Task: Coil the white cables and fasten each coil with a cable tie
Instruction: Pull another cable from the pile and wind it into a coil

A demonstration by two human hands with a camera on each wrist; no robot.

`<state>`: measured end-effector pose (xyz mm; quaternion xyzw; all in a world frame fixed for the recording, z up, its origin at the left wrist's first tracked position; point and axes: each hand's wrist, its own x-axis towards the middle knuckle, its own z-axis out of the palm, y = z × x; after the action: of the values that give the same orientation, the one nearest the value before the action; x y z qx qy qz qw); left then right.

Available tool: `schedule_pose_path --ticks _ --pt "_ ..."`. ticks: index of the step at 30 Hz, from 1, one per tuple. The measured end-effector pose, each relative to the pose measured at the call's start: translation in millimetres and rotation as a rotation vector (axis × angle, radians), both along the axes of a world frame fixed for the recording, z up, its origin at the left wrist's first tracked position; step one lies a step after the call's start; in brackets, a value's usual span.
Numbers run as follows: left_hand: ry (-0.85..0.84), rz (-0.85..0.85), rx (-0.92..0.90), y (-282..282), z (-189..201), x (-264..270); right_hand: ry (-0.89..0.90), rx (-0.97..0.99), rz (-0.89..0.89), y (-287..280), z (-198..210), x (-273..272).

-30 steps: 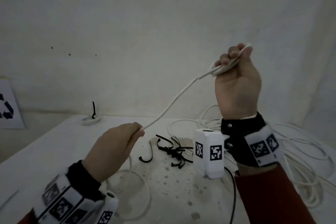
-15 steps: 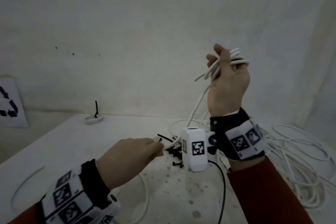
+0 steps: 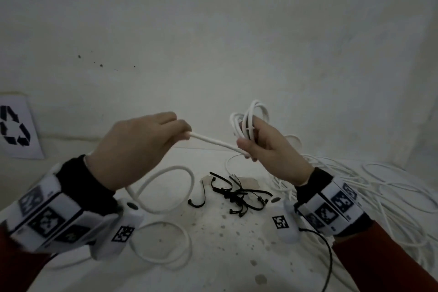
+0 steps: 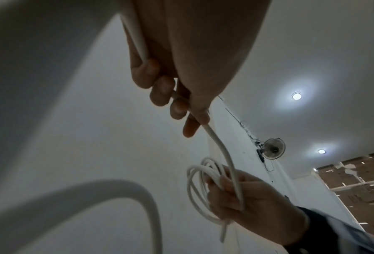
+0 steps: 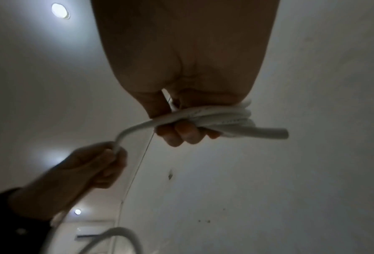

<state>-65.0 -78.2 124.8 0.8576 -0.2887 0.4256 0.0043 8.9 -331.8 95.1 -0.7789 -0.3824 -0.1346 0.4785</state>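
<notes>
The right hand (image 3: 272, 147), at centre right of the head view, grips a small coil (image 3: 251, 118) of white cable, its fingers (image 5: 181, 134) curled around the bundled loops. One cut end of the cable sticks out past the fingers at the right of the right wrist view. A straight run of the white cable (image 3: 213, 142) spans from the coil to the left hand (image 3: 137, 147), at centre left. The left hand's fingers (image 4: 162, 89) are closed around this run, thumb pressing it. Below the left hand, the cable drops in a wide loop (image 3: 163, 187) toward the counter (image 3: 213, 256). Both hands are raised above the counter.

A cluster of black cable ties (image 3: 234, 194) lies on the counter at lower centre, between the wrists. A loose heap of white cable (image 3: 379, 187) lies at the right edge. A recycling sign (image 3: 14, 128) leans against the wall at the far left.
</notes>
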Motion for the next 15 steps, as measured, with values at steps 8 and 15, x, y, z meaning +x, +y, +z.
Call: schedule_pose_path --ticks 8,15 --pt "0.227 -0.188 -0.261 -6.2 -1.1 23.3 0.364 0.147 0.226 16.4 18.9 -37.8" --pt "0.335 -0.403 -0.508 -37.2 -22.8 20.4 0.545 0.383 0.505 34.1 25.5 -40.6"
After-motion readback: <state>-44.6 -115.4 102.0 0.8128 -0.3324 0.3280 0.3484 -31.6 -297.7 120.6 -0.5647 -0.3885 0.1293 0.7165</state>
